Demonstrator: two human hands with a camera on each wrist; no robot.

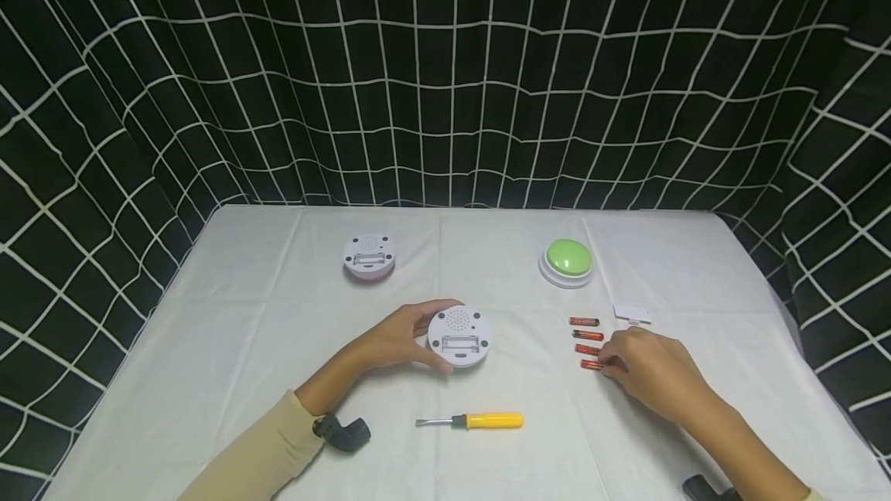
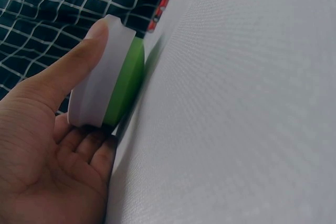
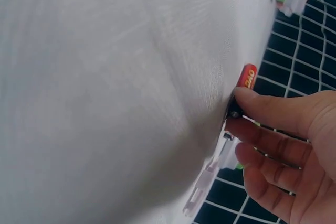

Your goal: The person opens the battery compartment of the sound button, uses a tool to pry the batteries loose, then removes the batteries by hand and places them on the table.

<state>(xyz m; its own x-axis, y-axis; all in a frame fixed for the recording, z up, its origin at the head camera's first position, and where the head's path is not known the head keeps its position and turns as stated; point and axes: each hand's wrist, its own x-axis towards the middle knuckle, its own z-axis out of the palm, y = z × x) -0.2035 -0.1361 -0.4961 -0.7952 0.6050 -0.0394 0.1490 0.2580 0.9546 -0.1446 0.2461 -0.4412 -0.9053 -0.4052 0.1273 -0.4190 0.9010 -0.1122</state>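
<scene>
One battery [image 1: 590,365], nearest of four, is lying on the cloth [image 1: 543,458], the right hand [image 1: 653,371] pinching it with thumb and finger. The left hand [image 1: 404,336] is holding a white device [image 1: 459,337], half open around it. A slipping pinch could be rolling the battery away. The left wrist view is showing the device's green dome [image 2: 126,86], hidden from the head view.

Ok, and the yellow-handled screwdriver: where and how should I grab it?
I'd pinch across the middle of its yellow handle, coming from above with the right hand once that lets go of its red battery. The screwdriver lies flat, handle toward the right, slim metal shaft pointing left. The handle is thickest, and nothing lies against it.
</scene>
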